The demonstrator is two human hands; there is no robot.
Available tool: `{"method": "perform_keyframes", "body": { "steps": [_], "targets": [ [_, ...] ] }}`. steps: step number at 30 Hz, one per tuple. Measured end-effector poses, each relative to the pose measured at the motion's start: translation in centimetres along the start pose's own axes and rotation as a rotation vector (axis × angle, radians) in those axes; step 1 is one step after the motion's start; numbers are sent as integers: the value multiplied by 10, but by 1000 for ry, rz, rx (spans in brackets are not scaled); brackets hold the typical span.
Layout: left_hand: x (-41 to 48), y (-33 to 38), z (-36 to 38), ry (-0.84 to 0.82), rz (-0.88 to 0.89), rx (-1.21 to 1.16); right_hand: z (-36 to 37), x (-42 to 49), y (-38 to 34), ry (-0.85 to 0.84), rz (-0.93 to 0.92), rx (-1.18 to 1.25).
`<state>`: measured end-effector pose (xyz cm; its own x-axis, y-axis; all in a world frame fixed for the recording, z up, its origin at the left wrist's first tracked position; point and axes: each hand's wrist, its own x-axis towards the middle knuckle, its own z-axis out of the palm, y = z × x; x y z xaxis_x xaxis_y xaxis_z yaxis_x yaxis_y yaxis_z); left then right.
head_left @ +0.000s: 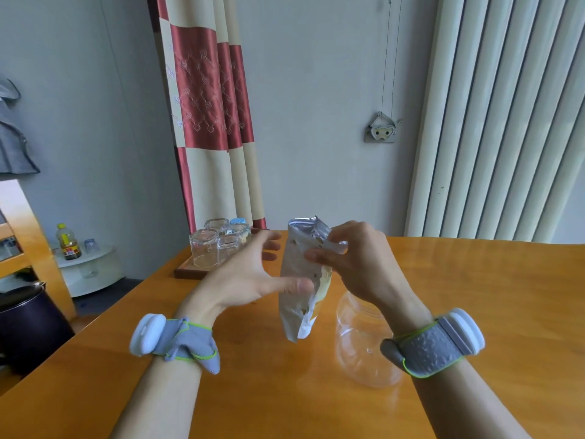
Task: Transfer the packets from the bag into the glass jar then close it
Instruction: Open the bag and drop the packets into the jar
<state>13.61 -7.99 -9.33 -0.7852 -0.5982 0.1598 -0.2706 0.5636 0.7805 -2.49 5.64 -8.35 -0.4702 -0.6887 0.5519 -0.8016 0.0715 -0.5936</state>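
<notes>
A silvery foil bag [297, 280] hangs upright above the wooden table [474, 296], its top edge open and crumpled. My right hand [354, 264] pinches the bag near its top. My left hand [250, 274] is spread just left of the bag, its thumb touching the bag's side and its fingers apart behind it. A clear glass jar [364, 343] stands on the table below my right wrist, its mouth hidden by that hand. I see no packets and no lid.
At the table's far edge a dark wooden tray [190, 272] carries several upturned clear glasses [215, 245]. Left of the table stand a dark pot [28, 324] and a white shelf [91, 270] with an oil bottle [68, 242].
</notes>
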Motion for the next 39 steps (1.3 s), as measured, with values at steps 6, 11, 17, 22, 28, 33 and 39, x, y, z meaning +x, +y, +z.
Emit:
{"method": "perform_keyframes", "body": {
  "steps": [6,11,17,22,28,33,39],
  "targets": [
    [11,-13,31,17,145,-74,-1,2,-3,30,-49,149],
    [11,-21,27,99,163,-13,-4,3,-3,-141,-25,282],
    [6,-15,25,97,226,146,-19,4,10,-241,41,253],
    [3,-10,28,4,267,272,-18,5,15,-404,120,48],
    [8,-14,33,9,258,233,-27,6,15,-273,130,8],
    [10,-21,34,-3,228,260,-58,8,31,-225,202,80],
    [12,-24,34,-3,223,263,-71,3,46,-381,267,-119]
  ]
}}
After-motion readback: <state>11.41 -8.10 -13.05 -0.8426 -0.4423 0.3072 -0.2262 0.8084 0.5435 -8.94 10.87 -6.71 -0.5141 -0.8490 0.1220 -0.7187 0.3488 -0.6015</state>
